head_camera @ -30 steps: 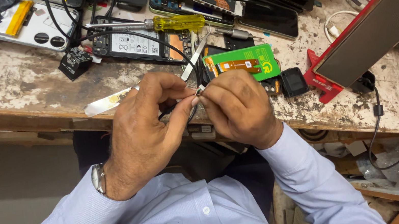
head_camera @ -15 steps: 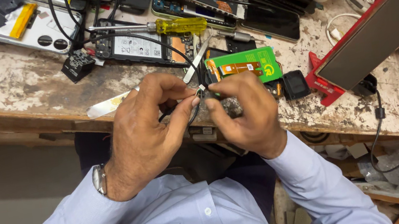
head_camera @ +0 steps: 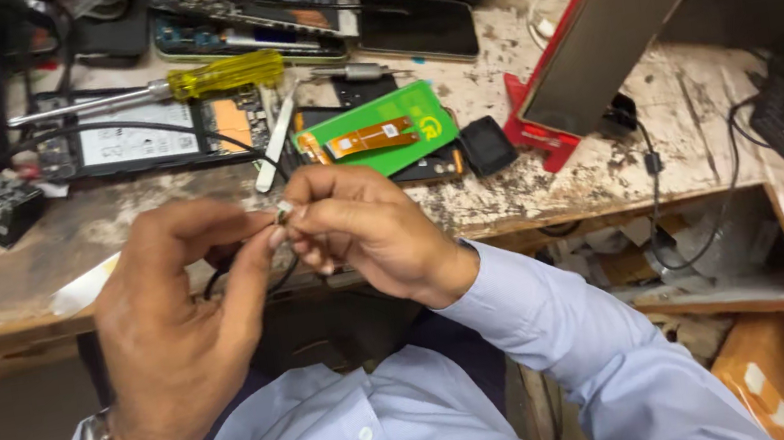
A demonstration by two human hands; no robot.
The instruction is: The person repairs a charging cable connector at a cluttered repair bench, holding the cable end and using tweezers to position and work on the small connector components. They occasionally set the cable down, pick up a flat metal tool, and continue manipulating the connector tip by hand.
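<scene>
You've got both hands up over the front edge of the workbench point(head_camera: 548, 179); left hand point(head_camera: 174, 329) and right hand point(head_camera: 364, 234) fingertips pinch one tiny metal part point(head_camera: 283, 210) between them; looks like a fiddly fitting step; next wants a steady grip, tweezers point(head_camera: 275, 139) just behind.

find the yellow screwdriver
In the head view the screwdriver lies on the bench, upper left, beyond both hands, just above the opened phone.

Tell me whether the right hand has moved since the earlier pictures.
Cannot tell: the right hand sits below the green card as before; only the camera clearly shifted.
</scene>
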